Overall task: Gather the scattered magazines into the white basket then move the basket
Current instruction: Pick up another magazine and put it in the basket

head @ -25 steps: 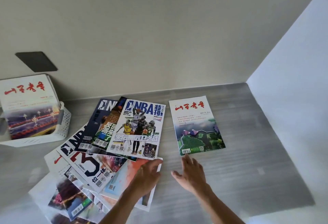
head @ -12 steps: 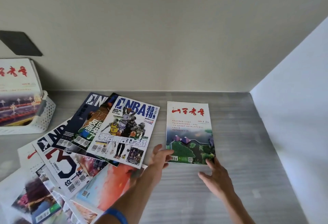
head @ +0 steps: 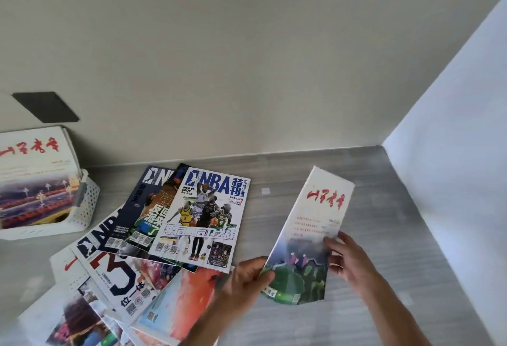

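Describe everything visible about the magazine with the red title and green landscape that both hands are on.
The magazine is a thin, glossy paper issue: white upper cover with red brush-style title, small red text lines, and a green landscape photo below. It is lifted off the grey table, tilted and slightly bowed. The left hand grips its lower left edge; the right hand holds its right edge. It lies right of the fanned pile.

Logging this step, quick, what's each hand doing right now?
Left hand: gripping the magazine at its lower left edge.
Right hand: gripping the same magazine's right edge.

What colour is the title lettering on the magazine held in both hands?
Red brush-style lettering on a white upper cover of the held magazine, seen in the head view.
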Demonstrator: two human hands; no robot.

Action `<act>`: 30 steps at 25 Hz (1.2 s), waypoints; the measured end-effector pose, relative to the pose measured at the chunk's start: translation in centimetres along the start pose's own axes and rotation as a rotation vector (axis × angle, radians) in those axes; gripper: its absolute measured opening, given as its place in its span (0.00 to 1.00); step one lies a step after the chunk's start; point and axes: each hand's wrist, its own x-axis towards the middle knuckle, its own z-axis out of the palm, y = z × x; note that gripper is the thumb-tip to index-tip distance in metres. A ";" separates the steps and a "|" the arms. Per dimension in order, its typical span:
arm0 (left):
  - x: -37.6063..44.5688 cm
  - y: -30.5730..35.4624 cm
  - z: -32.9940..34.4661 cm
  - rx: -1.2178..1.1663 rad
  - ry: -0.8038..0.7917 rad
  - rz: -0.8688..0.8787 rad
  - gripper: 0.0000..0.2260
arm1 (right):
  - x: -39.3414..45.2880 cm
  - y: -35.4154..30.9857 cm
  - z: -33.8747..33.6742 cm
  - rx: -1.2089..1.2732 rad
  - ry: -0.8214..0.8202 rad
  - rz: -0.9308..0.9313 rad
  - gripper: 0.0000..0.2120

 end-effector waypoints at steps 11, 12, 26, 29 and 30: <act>1.2 4.2 -3.5 0.292 0.631 -0.009 0.06 | -3.7 0.8 4.8 -0.043 0.196 -0.461 0.07; 1.2 4.3 -3.5 0.301 0.602 -0.036 0.08 | -3.9 1.4 4.9 -0.041 0.230 -0.455 0.07; -15.8 7.5 -20.9 -0.101 0.886 0.095 0.08 | -9.5 -1.9 28.3 -0.216 -0.250 -0.543 0.04; -19.3 4.3 -28.0 0.114 1.039 -0.103 0.05 | -11.1 -0.1 37.6 -0.293 -0.268 -0.501 0.05; -20.3 3.6 -30.6 0.172 1.072 -0.187 0.05 | -11.4 0.7 40.5 -0.296 -0.246 -0.474 0.04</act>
